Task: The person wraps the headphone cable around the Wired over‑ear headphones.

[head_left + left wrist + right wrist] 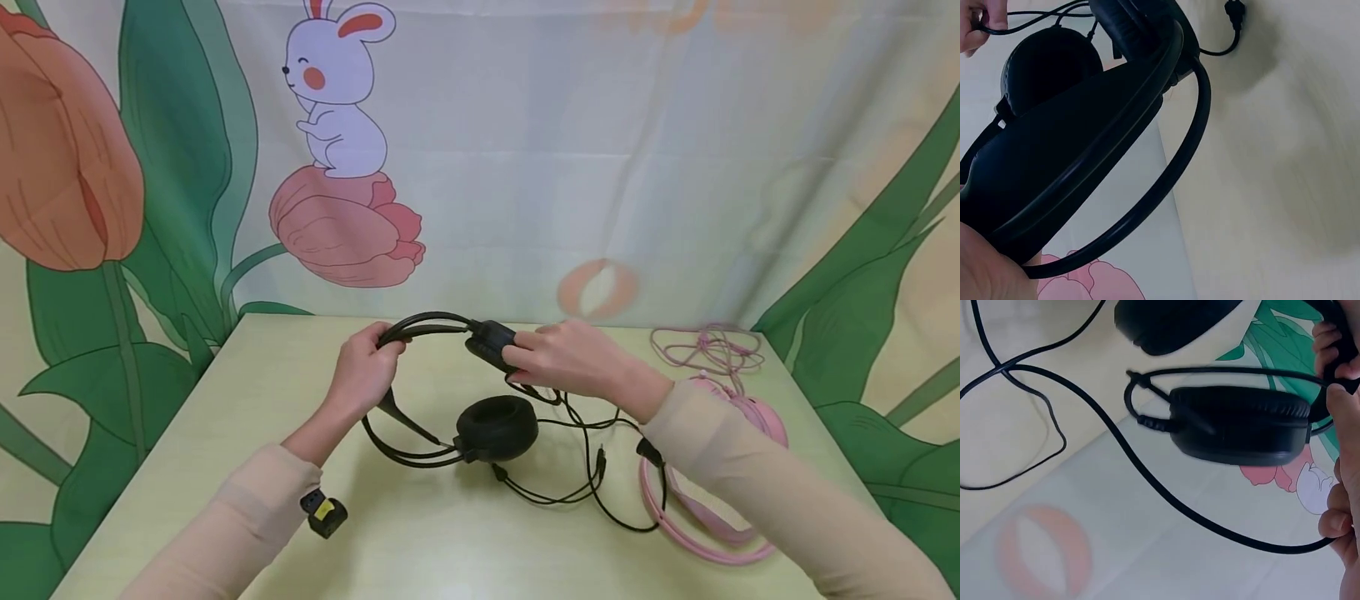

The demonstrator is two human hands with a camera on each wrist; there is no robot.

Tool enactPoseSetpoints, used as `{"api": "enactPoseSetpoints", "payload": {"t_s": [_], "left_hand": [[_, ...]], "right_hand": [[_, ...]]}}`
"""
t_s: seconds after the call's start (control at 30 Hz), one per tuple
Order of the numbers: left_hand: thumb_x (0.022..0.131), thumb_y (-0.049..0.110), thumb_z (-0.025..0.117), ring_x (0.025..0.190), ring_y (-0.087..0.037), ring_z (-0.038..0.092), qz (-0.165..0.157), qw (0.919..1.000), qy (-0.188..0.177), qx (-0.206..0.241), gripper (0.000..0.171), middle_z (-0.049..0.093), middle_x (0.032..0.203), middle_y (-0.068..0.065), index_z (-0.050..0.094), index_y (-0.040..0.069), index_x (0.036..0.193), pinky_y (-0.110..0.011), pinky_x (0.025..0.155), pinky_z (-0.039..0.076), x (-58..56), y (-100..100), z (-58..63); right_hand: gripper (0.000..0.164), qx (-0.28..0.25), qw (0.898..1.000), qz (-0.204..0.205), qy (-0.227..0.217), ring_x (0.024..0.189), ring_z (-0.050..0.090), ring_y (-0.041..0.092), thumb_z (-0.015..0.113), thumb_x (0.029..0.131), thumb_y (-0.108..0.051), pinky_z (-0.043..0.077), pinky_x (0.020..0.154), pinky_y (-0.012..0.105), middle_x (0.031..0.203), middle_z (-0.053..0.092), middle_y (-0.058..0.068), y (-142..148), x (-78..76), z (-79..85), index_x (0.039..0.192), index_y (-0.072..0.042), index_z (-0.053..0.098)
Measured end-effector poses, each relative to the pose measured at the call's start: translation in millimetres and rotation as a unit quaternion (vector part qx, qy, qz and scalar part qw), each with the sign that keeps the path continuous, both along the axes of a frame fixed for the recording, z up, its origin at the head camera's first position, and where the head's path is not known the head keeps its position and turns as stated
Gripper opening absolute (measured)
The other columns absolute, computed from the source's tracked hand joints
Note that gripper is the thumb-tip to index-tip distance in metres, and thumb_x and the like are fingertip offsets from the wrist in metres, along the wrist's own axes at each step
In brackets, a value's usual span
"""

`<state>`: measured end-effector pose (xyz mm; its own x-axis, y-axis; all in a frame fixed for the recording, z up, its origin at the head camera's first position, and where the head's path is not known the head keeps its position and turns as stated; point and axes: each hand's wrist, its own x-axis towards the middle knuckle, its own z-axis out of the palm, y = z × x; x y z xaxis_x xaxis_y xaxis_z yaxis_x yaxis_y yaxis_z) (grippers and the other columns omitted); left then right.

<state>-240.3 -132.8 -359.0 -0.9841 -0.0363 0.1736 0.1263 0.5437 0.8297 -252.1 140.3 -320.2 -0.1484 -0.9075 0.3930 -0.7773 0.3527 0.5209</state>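
Note:
A pair of black over-ear headphones (498,429) is held up over the table, its headband to the left and both ear cups to the right. My left hand (363,367) grips the headband (1066,162) at its bend. At the far ear cup (491,343), my right hand (566,358) pinches the black cable (1229,534), as the right wrist view shows. That ear cup is partly hidden behind the fingers in the head view. Loose cable trails onto the table, with a plug (601,462) at one end.
Pink headphones (708,550) lie on the right of the table, partly under my right sleeve (750,475). Their pink cable (708,346) is bundled behind them. A printed curtain (510,167) hangs along the table's back edge. Black cable crosses near the pink headband.

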Motion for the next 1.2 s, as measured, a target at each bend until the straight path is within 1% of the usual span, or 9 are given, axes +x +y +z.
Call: {"api": "enactPoseSetpoints", "payload": {"t_s": [0.2,0.37,0.63,0.73,0.83,1.0,1.07,1.13,1.2], "left_hand": [[0.089,0.016,0.045,0.071,-0.021,0.045,-0.016,0.9998,-0.006,-0.012,0.024,0.059,0.08,-0.01,0.063,0.005,0.098,-0.03,0.063,0.036,0.7,2,2.8],[0.089,0.016,0.045,0.071,-0.021,0.046,-0.035,0.9991,-0.011,-0.023,0.023,0.059,0.079,-0.009,0.063,0.005,0.1,-0.029,0.063,0.037,1.8,6,5.8],[0.089,0.016,0.046,0.063,-0.019,0.044,-0.069,0.9968,-0.004,-0.04,0.02,0.053,0.072,-0.006,0.063,0.008,0.095,-0.029,0.058,0.036,5.3,14,10.2],[0.089,0.016,0.046,0.063,-0.019,0.044,-0.083,0.9956,-0.006,-0.042,0.02,0.052,0.071,-0.006,0.063,0.008,0.095,-0.029,0.058,0.035,6.3,14,10.4],[0.089,0.015,0.046,0.063,-0.019,0.042,-0.101,0.9942,-0.008,-0.038,0.02,0.049,0.07,-0.005,0.063,0.007,0.096,-0.03,0.059,0.034,6.8,14,9.7],[0.088,0.012,0.045,0.059,-0.017,0.037,-0.146,0.989,-0.01,-0.024,0.022,0.042,0.065,-0.003,0.063,0.004,0.099,-0.029,0.058,0.031,6.8,9,8.3],[0.088,0.01,0.044,0.056,-0.015,0.036,-0.167,0.9857,-0.016,-0.012,0.022,0.04,0.065,-0.002,0.062,0.004,0.1,-0.028,0.056,0.03,5.8,5,7.7],[0.088,0.009,0.043,0.053,-0.013,0.035,-0.188,0.9818,-0.027,0.007,0.023,0.04,0.065,-0.001,0.061,0.003,0.1,-0.026,0.053,0.03,4.0,2,6.9],[0.088,0.007,0.042,0.05,-0.011,0.034,-0.208,0.9769,-0.037,0.032,0.023,0.04,0.065,-0.001,0.06,0.001,0.101,-0.024,0.049,0.029,1.7,-1,5.5]], "right_hand": [[0.039,0.02,0.999,-0.036,-0.012,0.043,0.042,0.011,0.064,0.08,-0.047,0.023,0.036,0.022,0.057,0.044,-0.006,1,-1.6,11.0,0.075,-0.013,0.047],[0.04,0.067,0.996,-0.045,-0.021,0.045,0.046,0.012,0.062,0.08,-0.051,0.028,0.036,0.024,0.058,0.048,-0.005,-7,0.5,16.3,0.074,-0.014,0.048],[0.02,0.143,0.985,-0.074,-0.058,0.058,0.055,0.013,0.066,0.082,-0.033,0.039,0.041,0.026,0.075,0.059,-0.006,-27,9.1,21.4,0.085,-0.015,0.057],[0.02,0.144,0.985,-0.078,-0.059,0.063,0.056,0.013,0.068,0.081,-0.029,0.043,0.045,0.026,0.08,0.06,-0.005,-30,9.7,21.9,0.09,-0.014,0.057],[0.026,0.134,0.986,-0.065,-0.067,0.066,0.056,0.014,0.069,0.08,-0.028,0.045,0.048,0.026,0.08,0.059,-0.004,-30,7.4,21.6,0.094,-0.012,0.054],[0.032,0.107,0.985,-0.04,-0.127,0.061,0.054,0.012,0.07,0.079,-0.034,0.043,0.048,0.026,0.073,0.055,-0.004,-26,0.1,23.7,0.089,-0.012,0.049],[0.035,0.092,0.982,-0.04,-0.161,0.054,0.05,0.009,0.07,0.077,-0.04,0.038,0.044,0.024,0.069,0.052,-0.007,-25,-2.6,25.3,0.083,-0.014,0.048],[0.037,0.076,0.975,-0.041,-0.203,0.05,0.043,0.006,0.07,0.076,-0.043,0.03,0.043,0.022,0.065,0.048,-0.01,-23,-5.7,26.1,0.077,-0.015,0.046],[0.038,0.061,0.963,-0.044,-0.258,0.049,0.035,0.004,0.069,0.077,-0.044,0.023,0.045,0.021,0.063,0.042,-0.012,-22,-8.1,27.1,0.074,-0.016,0.043]]}}
